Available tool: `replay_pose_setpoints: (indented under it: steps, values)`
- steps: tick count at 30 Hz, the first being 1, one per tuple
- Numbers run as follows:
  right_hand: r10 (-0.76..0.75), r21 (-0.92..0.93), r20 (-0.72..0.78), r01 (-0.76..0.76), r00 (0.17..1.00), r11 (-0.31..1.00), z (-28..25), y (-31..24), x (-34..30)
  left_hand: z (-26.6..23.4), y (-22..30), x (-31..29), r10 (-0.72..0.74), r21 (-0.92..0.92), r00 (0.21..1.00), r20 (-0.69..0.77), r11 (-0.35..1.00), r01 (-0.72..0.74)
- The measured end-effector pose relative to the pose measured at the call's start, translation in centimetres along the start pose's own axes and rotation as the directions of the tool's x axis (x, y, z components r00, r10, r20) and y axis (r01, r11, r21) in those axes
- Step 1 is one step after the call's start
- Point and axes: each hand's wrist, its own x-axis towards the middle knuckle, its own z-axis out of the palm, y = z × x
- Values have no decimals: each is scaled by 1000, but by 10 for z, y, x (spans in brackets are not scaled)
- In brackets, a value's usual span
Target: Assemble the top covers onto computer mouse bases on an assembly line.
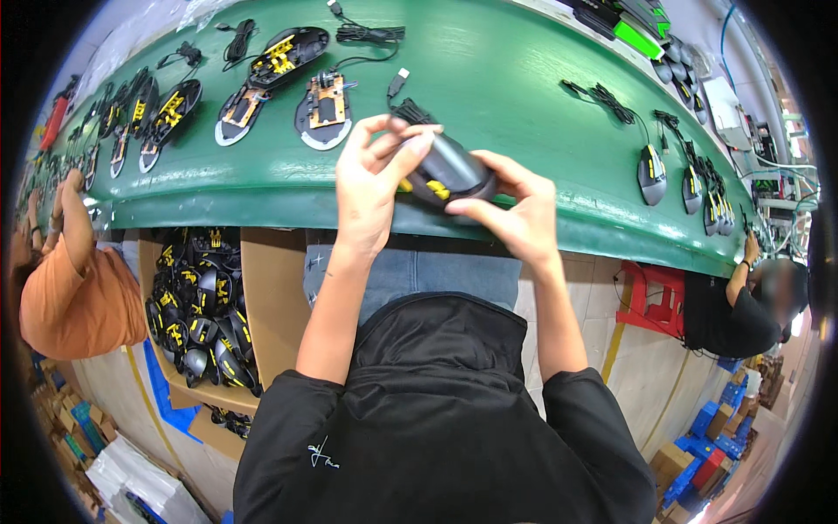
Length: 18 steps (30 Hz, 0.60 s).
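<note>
Over green conveyor belt (489, 79), hands (371, 179) gripping mouse (449, 170)

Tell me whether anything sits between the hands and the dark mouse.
Nothing visible does. The left hand and right hand both grip the dark mouse directly, above the green belt's near edge.

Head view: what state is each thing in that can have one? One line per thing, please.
Left hand: closed on the mouse, fingers over its top.
Right hand: gripping the mouse from the side.
Mouse: shell on, held above the belt edge.
Open mouse bases: uncovered, circuit boards showing, lying on the green belt.
Closed mice: assembled, cables bundled.
Cardboard box: open, holding mouse shells.
</note>
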Motion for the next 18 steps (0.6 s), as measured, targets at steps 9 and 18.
replay_pose_setpoints:
  steps: [9, 18]
  values:
    - [447, 184, -448, -409, 775, 894, -187, 60, 12, -39, 38, 29, 490, 980, 859, -146, 193, 57]
    - [-64, -650, -665, -535, 744, 540, -154, 34, 14, -41, 36, 74, 451, 952, 883, -132, -191, 240]
